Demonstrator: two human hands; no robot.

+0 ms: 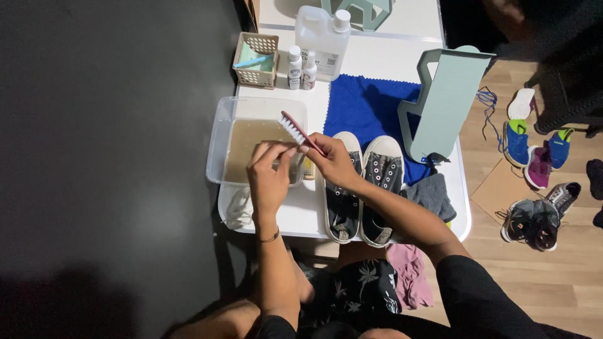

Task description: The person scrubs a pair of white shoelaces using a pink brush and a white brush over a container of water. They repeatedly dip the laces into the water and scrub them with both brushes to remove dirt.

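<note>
Pinching one red-handled brush (299, 132) in my right hand (333, 162), left hand (269, 176) fingering its bristles, two black sneakers (363, 188) beside, their heels overhanging the table (383, 58) edge.

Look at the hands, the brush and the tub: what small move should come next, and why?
Probably dip the brush into the tub of cloudy water. The right hand holds the handle, the left hand fingers the bristles right above the tub, and the black sneakers lie unlaced beside it.
</note>
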